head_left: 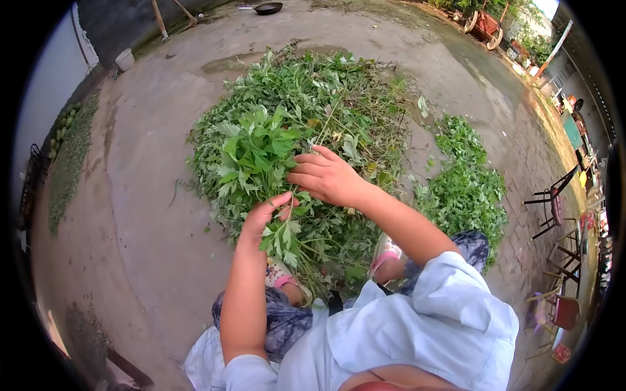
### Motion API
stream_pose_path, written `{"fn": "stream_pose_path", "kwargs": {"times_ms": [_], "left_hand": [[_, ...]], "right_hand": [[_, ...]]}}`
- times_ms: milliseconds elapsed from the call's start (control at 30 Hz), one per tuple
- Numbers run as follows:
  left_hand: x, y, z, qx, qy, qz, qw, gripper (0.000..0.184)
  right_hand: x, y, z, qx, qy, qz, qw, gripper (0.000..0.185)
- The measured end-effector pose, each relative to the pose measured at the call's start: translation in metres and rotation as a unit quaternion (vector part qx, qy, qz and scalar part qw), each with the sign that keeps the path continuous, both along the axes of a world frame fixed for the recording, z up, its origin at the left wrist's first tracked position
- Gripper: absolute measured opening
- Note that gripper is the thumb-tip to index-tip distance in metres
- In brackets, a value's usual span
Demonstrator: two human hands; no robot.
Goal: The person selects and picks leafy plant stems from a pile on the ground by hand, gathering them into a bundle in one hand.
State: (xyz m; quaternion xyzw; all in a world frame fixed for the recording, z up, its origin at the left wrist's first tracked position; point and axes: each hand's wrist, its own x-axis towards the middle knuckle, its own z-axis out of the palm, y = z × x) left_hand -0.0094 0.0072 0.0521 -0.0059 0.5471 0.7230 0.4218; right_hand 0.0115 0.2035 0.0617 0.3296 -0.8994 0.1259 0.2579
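A large heap of leafy green stems [339,98] lies on the ground between my feet. My left hand [266,215] is at the near left side of the heap, with thumb and fingers closed on a leafy stem [284,238] whose leaves hang below it. My right hand [331,179] reaches in from the right, its fingers bent against the greenery just above the left one. Its fingertips are partly hidden among the stems. Beyond both hands, a bunch of brighter green leaves [257,146] stands up over the heap.
A smaller pile of green leaves [466,186] lies to the right. Chairs [554,202] stand at the far right. A black pan [268,8] and a white bucket [124,60] are farther off on the concrete ground [156,150]. More greenery [72,163] lines the left wall.
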Motion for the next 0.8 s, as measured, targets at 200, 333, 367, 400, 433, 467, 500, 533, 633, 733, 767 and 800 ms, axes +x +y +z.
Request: {"fn": "stream_pose_path", "kwargs": {"times_ms": [200,333,367,400,433,467,500,533,633,733,767,800], "left_hand": [[-0.010,-0.004,-0.019,0.102,-0.050,0.077,0.991,0.024],[-0.016,0.001,-0.021,0.193,-0.066,0.310,0.928,0.020],[-0.013,0.008,-0.021,0.187,-0.032,0.288,0.939,0.021],[-0.007,0.016,-0.019,0.179,0.003,0.264,0.948,0.022],[-0.004,0.021,-0.023,0.204,0.004,0.245,0.948,0.025],[0.001,0.025,-0.027,0.193,0.009,0.244,0.950,0.029],[0.005,0.029,-0.019,0.199,0.021,0.234,0.952,0.029],[0.008,0.032,-0.013,0.205,0.032,0.224,0.952,0.029],[0.009,0.033,-0.018,0.205,-0.014,0.242,0.948,0.031],[0.009,0.029,-0.026,0.168,0.009,0.258,0.951,0.032],[0.006,0.029,-0.029,0.139,0.029,0.295,0.945,0.031],[0.007,0.026,-0.024,0.167,0.029,0.288,0.943,0.026]], "right_hand": [[-0.007,-0.004,-0.007,-0.033,0.049,-0.099,0.993,0.022],[-0.003,-0.024,0.003,-0.136,0.026,-0.183,0.973,0.012],[0.000,-0.036,0.003,-0.182,-0.019,-0.193,0.964,0.008],[0.001,-0.044,0.005,-0.161,-0.022,-0.196,0.967,0.011],[0.003,-0.051,0.005,-0.137,-0.072,-0.195,0.968,0.012],[0.003,-0.057,0.004,-0.116,-0.105,-0.190,0.969,0.015],[0.003,-0.061,0.003,-0.096,-0.143,-0.203,0.964,0.016],[0.005,-0.063,0.001,-0.074,-0.181,-0.214,0.957,0.018],[0.010,-0.067,-0.008,-0.068,-0.171,-0.210,0.960,0.019],[0.013,-0.059,-0.007,-0.070,-0.144,-0.113,0.981,0.020],[0.014,-0.051,-0.004,-0.077,-0.173,-0.118,0.975,0.024],[0.012,-0.038,0.006,-0.010,-0.235,-0.120,0.965,0.026]]}}
